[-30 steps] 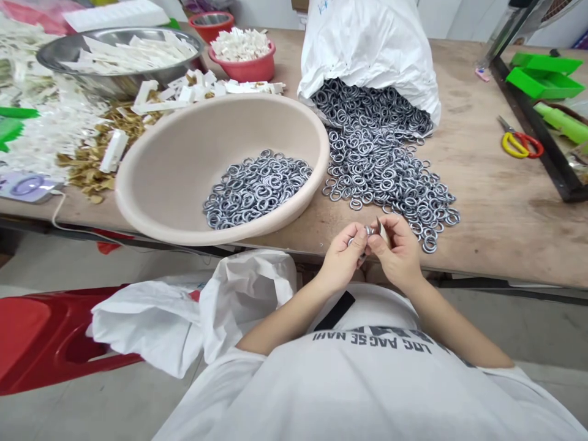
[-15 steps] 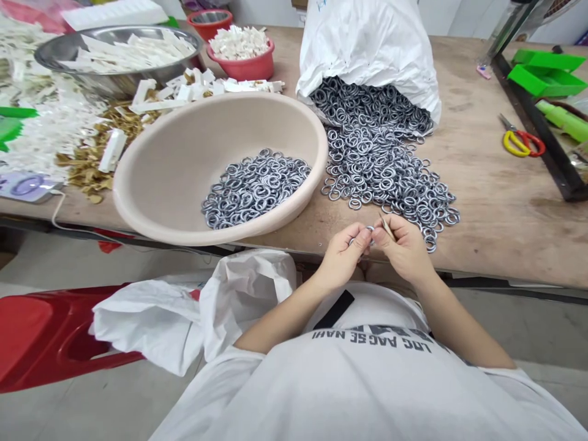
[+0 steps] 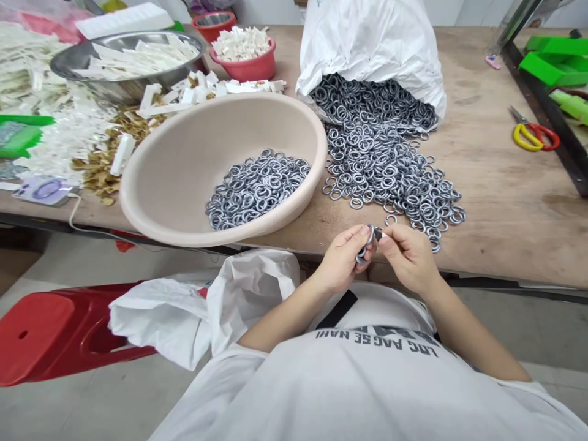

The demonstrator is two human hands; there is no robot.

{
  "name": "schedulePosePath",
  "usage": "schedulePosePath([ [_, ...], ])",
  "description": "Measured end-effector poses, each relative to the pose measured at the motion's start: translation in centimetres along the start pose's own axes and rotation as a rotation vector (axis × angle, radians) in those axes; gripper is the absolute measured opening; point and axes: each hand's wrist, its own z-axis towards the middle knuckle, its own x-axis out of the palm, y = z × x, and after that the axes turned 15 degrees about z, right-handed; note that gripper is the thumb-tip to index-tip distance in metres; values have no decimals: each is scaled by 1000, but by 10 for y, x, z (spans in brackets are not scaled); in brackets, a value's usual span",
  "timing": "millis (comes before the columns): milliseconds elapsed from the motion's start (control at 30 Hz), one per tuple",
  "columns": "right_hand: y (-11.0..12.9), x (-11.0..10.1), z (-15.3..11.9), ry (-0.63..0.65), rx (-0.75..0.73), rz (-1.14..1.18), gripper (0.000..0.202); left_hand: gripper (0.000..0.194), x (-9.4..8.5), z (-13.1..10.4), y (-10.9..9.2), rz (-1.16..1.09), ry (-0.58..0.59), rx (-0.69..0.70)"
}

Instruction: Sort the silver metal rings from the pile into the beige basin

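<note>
My left hand (image 3: 344,258) is closed around a few grey rings (image 3: 362,255), held upright between thumb and fingers just over the table's front edge. Facing it, my right hand (image 3: 412,260) pinches a small slim tool (image 3: 378,233) whose dark end touches or nearly touches the rings; most of it is hidden by the fingers. Beyond my hands spreads a heap of grey rings (image 3: 390,162), spilling from a white sack (image 3: 370,40). One loose ring (image 3: 391,220) lies close to my right fingertips. To the left, a beige basin (image 3: 174,153) holds more such rings (image 3: 260,190).
Scissors (image 3: 533,136) with red and yellow handles lie at right, near green trays (image 3: 549,68). A steel bowl (image 3: 124,78), a red bowl (image 3: 248,68) and white plastic pieces (image 3: 73,135) crowd the left. Below stand a red stool (image 3: 41,337) and a white bag (image 3: 248,288).
The rings in my left hand have turned and show more. The tool's pale, pointed length is now mostly hidden, its dark end at the rings. A loose ring now lies by my right fingertips.
</note>
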Motion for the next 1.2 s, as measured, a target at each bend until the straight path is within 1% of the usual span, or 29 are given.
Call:
schedulePosePath([
  [100,6,-1,-5,32,-45,-134,29,41,-1,1,1,-11,-3,-6],
  [233,8,-1,-6,64,-25,-188,32,41,-2,3,3,0,3,-3],
  [333,3,-3,-4,91,-6,-198,35,38,-3,-2,3,18,33,1],
  [400,-5,-7,0,49,40,-213,38,38,-2,-7,0,52,106,17],
  [500,-17,-12,9,-79,117,-262,42,41,-2,-15,-9,64,229,51],
  [533,-19,-13,11,-94,124,-290,42,41,-4,-15,-13,38,225,61],
  [567,-21,-13,12,-84,122,-334,40,40,-6,-15,-16,2,195,62],
  [633,-23,-10,13,-26,123,-491,36,35,-12,-11,-22,-66,103,49],
  [733,-26,-3,12,63,179,-767,33,24,-23,-5,-24,-112,-3,22],
  [800,-29,-1,11,87,211,-838,27,25,-28,-1,-22,-108,-65,29],
  [833,-30,0,11,81,214,-825,24,26,-30,0,-20,-101,-96,35],
  [900,-32,-2,12,22,198,-701,19,25,-31,2,-15,-76,-147,42],
  [933,-32,-2,13,-23,188,-584,19,25,-30,3,-12,-60,-165,43],
  [1000,-29,-2,15,-107,200,-250,21,30,-26,4,-7,-19,-178,39],
  [1100,-19,5,15,-178,295,276,30,36,-15,7,0,48,-172,38],
  [1133,-16,9,14,-198,324,393,32,36,-12,7,3,66,-166,40],
  [1200,-11,17,11,-242,361,529,34,36,-6,9,7,95,-164,59],
])
